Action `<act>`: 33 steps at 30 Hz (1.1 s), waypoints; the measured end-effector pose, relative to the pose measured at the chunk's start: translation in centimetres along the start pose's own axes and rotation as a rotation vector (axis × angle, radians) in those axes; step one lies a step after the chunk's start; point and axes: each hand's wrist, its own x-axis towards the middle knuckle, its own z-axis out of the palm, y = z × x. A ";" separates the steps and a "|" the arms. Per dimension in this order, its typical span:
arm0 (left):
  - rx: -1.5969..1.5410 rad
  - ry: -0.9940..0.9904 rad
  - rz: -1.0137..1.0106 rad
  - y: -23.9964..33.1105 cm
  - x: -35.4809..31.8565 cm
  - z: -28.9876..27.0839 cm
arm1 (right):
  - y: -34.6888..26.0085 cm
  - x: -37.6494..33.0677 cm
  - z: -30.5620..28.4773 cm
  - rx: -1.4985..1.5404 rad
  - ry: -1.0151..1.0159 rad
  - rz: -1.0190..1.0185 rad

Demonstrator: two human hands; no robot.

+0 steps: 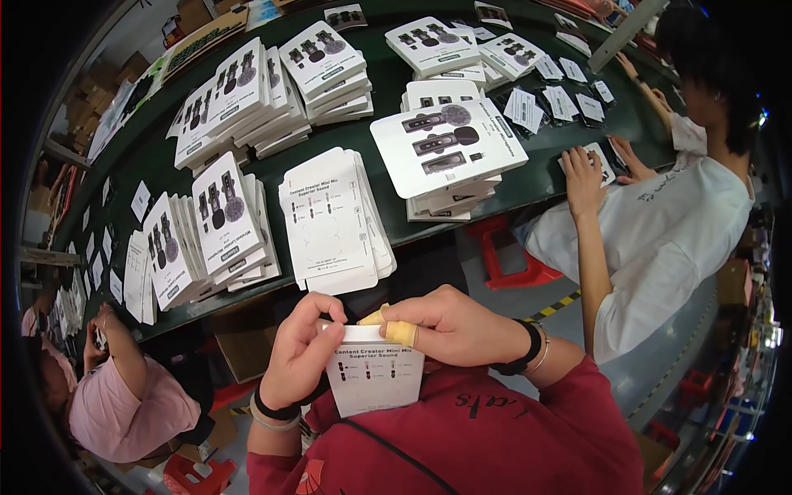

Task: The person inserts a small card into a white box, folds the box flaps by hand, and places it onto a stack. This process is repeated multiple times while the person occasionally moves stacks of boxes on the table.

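A flat white cardboard box (376, 379) stands upright against my chest, printed with small pictures of microphones. On its top edge, my left hand (302, 351) pinches the left corner between thumb and fingers. My right hand (450, 326) grips the right end of the same edge; yellow tape wraps its fingertips. The white flap along the top lies between the two thumbs. Just beyond my hands, a stack of white box sleeves (328, 219) rests at the table's edge, printed side up.
Stacks of printed white boxes (233, 87) cover the dark green table (528, 186). Another box pile (450, 153) stands right of centre, near small labelled packets (561, 103). One co-worker (652, 223) sits at the right, another (132, 388) at the lower left. Red stools (516, 260) stand below.
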 end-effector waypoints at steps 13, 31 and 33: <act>0.050 0.178 0.409 -4.6 -0.8 1.0 | 1.9 -0.2 1.3 0.307 0.014 0.034; 0.299 0.166 0.279 -3.4 0.1 1.7 | -1.4 -1.5 -1.1 -0.464 -0.169 0.034; 0.214 0.307 0.304 -3.3 0.9 1.2 | -1.6 -1.9 -1.4 -0.368 -0.164 -0.003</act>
